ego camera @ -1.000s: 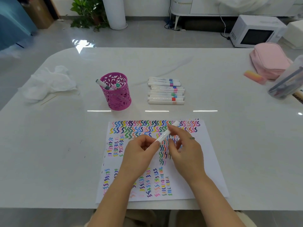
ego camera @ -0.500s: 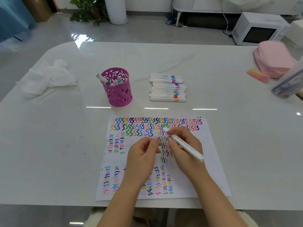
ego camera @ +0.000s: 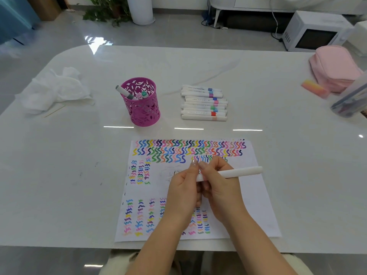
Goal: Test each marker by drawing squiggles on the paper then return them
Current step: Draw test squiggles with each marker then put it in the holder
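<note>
Head view, single frame. Slim white plastic marker (ego camera: 238,172) is held just above the squiggle-covered white sheet of paper (ego camera: 256,195), lying roughly level with its free end pointing right. Right hand (ego camera: 220,187) has its fingers curled round the barrel. Left hand (ego camera: 183,190) meets the marker's left end with thumb and forefinger pinched together there. The fingers hide that end, so I cannot tell whether a cap is on, off or between them.

Judgement: the step in hand is the cap work on this one marker, either pulling it off before a test or pressing it home after. If the former, the next move calls for a tip lowered onto bare paper; the right margin and the patch left of the hands look unmarked, whereas the top rows are full. If the latter, the marker goes back to the far side.

Room for moving: the row of white markers with coloured bands (ego camera: 202,106) lies well beyond the sheet, with open white tabletop (ego camera: 59,175) between. The magenta perforated pen cup (ego camera: 143,108), holding a few markers, stands just left of that row. The sheet's near edge sits close to the table's near edge, so there is little slack there. Crumpled white tissue (ego camera: 55,90) lies far left; the pink pouch (ego camera: 333,66) and the clear container (ego camera: 351,100) are far right, well apart from the work.
</note>
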